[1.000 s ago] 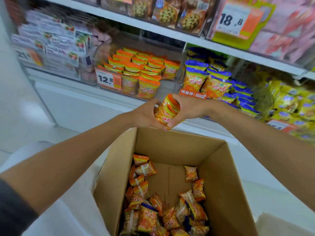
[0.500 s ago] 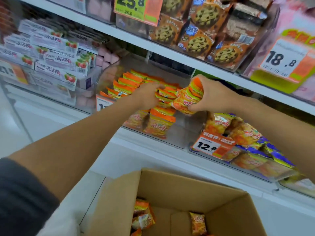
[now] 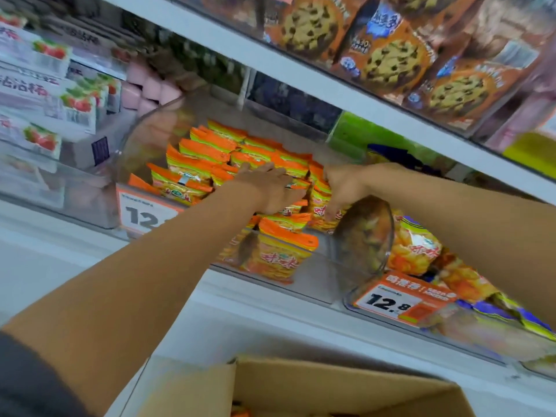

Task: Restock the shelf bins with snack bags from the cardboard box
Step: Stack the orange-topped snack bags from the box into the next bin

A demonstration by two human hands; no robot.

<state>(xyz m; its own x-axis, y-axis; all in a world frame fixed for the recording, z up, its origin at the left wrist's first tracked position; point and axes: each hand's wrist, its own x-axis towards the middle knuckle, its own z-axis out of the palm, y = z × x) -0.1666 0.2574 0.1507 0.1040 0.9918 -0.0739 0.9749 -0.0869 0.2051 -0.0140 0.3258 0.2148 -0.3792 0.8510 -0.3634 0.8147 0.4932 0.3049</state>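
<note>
Several orange snack bags (image 3: 210, 155) fill a clear plastic shelf bin (image 3: 319, 281) in the middle of the view. My left hand (image 3: 267, 188) lies on top of the bags with its fingers straight, pointing into the bin. My right hand (image 3: 343, 188) reaches down at the bin's right side and grips a small bunch of orange bags (image 3: 319, 197), setting them among the others. The cardboard box (image 3: 301, 386) shows only its top flap at the bottom edge, with its contents almost hidden.
To the right, another clear bin holds yellow and blue snack bags (image 3: 418, 251) behind a 12.8 price tag (image 3: 397, 305). Strawberry-printed boxes (image 3: 45, 94) are stacked on the left. The upper shelf (image 3: 301, 76), carrying cookie bags (image 3: 391, 61), hangs close above the bins.
Both hands carried the bunch of orange bags up from above the box and into the bin. The left hand let go and now lies flat on the bags.
</note>
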